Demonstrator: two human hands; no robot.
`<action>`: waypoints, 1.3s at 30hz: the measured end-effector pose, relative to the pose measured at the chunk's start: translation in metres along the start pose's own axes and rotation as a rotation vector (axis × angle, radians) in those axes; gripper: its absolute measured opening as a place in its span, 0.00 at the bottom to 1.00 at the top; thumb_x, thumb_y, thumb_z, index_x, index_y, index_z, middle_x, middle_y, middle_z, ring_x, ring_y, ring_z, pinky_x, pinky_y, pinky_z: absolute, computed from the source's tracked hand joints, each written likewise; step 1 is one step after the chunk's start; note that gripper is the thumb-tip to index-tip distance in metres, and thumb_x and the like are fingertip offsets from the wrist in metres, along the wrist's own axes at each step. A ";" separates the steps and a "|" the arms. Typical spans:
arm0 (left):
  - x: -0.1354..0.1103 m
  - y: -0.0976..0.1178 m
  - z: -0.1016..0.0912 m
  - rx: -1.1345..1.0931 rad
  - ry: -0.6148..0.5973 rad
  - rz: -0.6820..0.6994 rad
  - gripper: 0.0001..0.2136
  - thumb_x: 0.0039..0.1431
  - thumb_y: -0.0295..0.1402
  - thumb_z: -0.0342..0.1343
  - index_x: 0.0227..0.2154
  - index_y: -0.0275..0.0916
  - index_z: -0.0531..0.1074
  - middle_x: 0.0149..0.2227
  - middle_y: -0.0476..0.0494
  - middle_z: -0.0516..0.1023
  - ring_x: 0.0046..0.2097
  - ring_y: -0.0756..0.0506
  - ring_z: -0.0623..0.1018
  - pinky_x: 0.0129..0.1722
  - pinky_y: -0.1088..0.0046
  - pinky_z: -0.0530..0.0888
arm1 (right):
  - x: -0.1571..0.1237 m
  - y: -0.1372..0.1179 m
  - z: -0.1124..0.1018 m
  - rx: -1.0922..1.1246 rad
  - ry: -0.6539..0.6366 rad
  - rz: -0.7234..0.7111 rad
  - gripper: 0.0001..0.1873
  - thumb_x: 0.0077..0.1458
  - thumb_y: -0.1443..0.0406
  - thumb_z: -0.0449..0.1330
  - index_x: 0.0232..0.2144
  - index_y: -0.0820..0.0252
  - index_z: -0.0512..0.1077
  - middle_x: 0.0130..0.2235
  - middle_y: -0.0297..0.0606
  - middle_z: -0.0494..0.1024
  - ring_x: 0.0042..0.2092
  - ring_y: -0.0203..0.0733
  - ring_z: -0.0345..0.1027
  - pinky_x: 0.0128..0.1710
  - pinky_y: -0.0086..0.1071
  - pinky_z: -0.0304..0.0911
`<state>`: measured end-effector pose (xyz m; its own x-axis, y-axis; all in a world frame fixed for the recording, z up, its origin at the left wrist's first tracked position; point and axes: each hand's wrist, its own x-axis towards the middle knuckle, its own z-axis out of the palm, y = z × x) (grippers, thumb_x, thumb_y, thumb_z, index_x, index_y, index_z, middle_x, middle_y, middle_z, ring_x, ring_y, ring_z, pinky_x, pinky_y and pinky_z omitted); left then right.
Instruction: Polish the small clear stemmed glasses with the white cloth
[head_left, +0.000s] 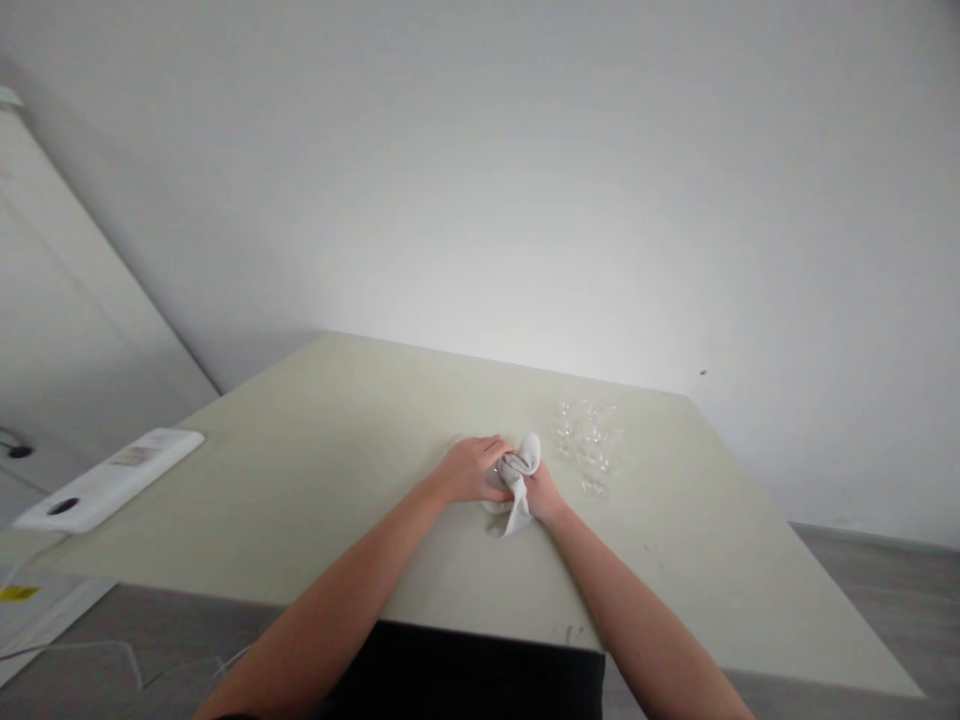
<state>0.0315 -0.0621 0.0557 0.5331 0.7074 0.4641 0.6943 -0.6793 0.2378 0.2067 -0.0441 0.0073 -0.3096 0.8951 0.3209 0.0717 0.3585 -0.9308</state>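
Note:
Over the middle of the table, my left hand curls around a small clear glass, mostly hidden by the fingers and cloth. A white cloth is bunched against that glass, one end hanging toward the tabletop. My right hand grips the cloth from the other side, its fingers largely covered by it. The two hands are close together, with the cloth between them. Just beyond my right hand, several small clear glasses stand in a tight group.
The pale table reaches back to a white wall. A long white device with a dark oval lies at its left edge, a cable hanging from it. A white panel-like piece of furniture stands at the far left.

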 end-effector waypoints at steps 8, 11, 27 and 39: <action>0.007 -0.019 -0.002 -0.523 0.468 -0.389 0.29 0.50 0.59 0.59 0.43 0.38 0.75 0.30 0.47 0.70 0.32 0.47 0.70 0.34 0.70 0.67 | 0.000 -0.027 -0.003 0.132 0.249 0.077 0.20 0.53 0.50 0.62 0.40 0.57 0.76 0.43 0.40 0.80 0.46 0.46 0.73 0.50 0.40 0.68; 0.009 -0.018 0.002 -0.928 0.391 -0.466 0.35 0.50 0.65 0.54 0.44 0.35 0.75 0.28 0.48 0.71 0.27 0.50 0.67 0.28 0.73 0.63 | -0.003 -0.027 0.001 0.002 0.097 0.010 0.18 0.50 0.54 0.66 0.41 0.58 0.77 0.45 0.41 0.80 0.48 0.47 0.73 0.55 0.41 0.65; 0.010 -0.014 0.001 -1.244 0.305 -0.476 0.31 0.43 0.52 0.69 0.46 0.36 0.73 0.37 0.43 0.78 0.37 0.47 0.76 0.36 0.73 0.69 | -0.009 -0.027 0.007 0.017 -0.060 0.069 0.16 0.48 0.52 0.66 0.30 0.58 0.75 0.35 0.39 0.79 0.43 0.47 0.71 0.51 0.42 0.65; 0.009 -0.013 0.002 -1.381 0.232 -0.477 0.32 0.43 0.46 0.71 0.49 0.36 0.72 0.40 0.42 0.79 0.39 0.45 0.78 0.39 0.72 0.71 | -0.011 -0.021 0.012 0.204 -0.097 0.166 0.22 0.45 0.47 0.67 0.34 0.58 0.77 0.39 0.38 0.80 0.43 0.45 0.71 0.53 0.41 0.64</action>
<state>0.0282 -0.0462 0.0548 0.2125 0.9562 0.2015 -0.2920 -0.1346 0.9469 0.1968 -0.0643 0.0209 -0.3998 0.9039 0.1519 -0.0607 0.1393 -0.9884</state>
